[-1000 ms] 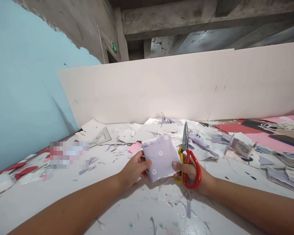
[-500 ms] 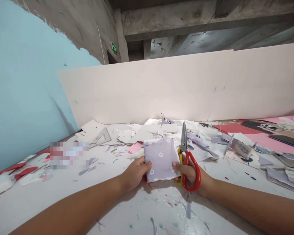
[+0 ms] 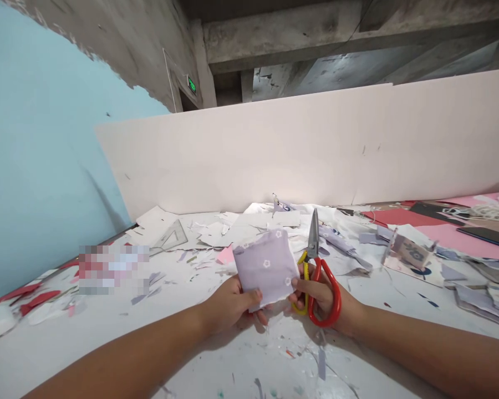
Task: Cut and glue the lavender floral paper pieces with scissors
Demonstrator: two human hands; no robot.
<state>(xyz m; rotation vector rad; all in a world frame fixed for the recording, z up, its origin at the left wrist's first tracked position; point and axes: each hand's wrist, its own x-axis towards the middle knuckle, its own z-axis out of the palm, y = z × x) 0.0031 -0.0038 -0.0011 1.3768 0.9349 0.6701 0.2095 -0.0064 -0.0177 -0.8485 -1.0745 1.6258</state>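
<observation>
Lilac flower-printed cloth square (image 3: pixel 266 269) sits between both hands, just above the white paint-flecked worktable (image 3: pixel 87 354). The left hand (image 3: pixel 230 305) pinches its lower edge, thumb on top and fingers beneath. The right hand (image 3: pixel 322 296) curls its fingers through the red-and-yellow-handled steel scissors (image 3: pixel 314 238), blades closed and pointing away, its thumb pressing the cloth's right edge. White paper scraps (image 3: pixel 249 221) lie beyond.
</observation>
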